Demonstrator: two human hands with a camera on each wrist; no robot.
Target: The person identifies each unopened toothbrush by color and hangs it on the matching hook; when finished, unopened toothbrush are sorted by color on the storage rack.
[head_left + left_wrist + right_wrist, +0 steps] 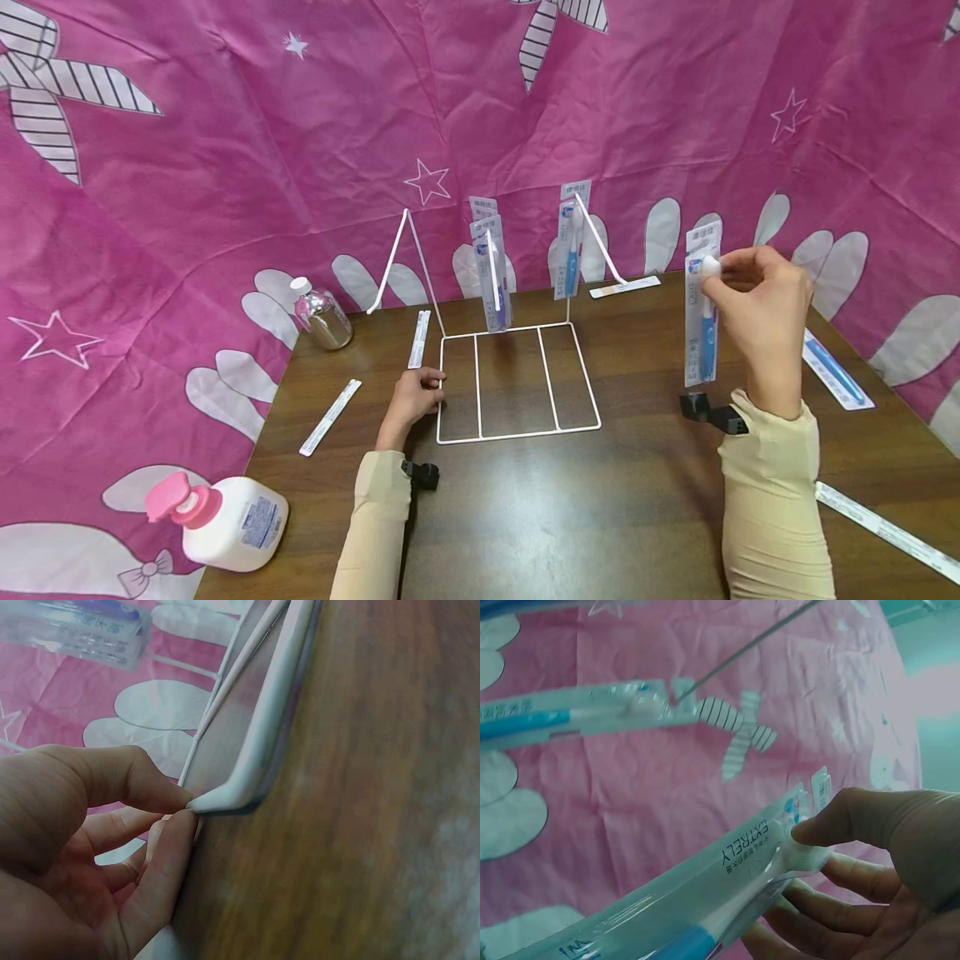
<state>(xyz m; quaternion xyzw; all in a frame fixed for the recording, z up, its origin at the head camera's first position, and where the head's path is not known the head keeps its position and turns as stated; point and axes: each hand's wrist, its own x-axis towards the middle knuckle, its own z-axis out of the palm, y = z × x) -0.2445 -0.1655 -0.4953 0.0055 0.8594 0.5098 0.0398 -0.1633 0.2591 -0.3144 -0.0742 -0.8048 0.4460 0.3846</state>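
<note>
My right hand (765, 312) holds a packaged blue toothbrush (694, 342) upright by its upper part, above the table to the right of a white wire rack (519, 434). In the right wrist view, thumb and fingers pinch the clear blister pack (667, 900) near its top end. At the rack's left side, my left hand (414, 398) pinches the base wire between thumb and fingertips, as the left wrist view shows at the wire's bend (244, 784). Several toothbrush packs (483, 229) with purple hang on the rack's middle hook. One blue toothbrush pack (562, 250) hangs on the right hook.
On the left stand a pump bottle (232, 525) with a pink top and a silver bottle (326, 321) with a white cap. Narrow white strips (330, 418) lie about the wooden table (562, 525). Another toothbrush pack (836, 371) lies behind my right arm. A pink cloth (337, 125) hangs behind.
</note>
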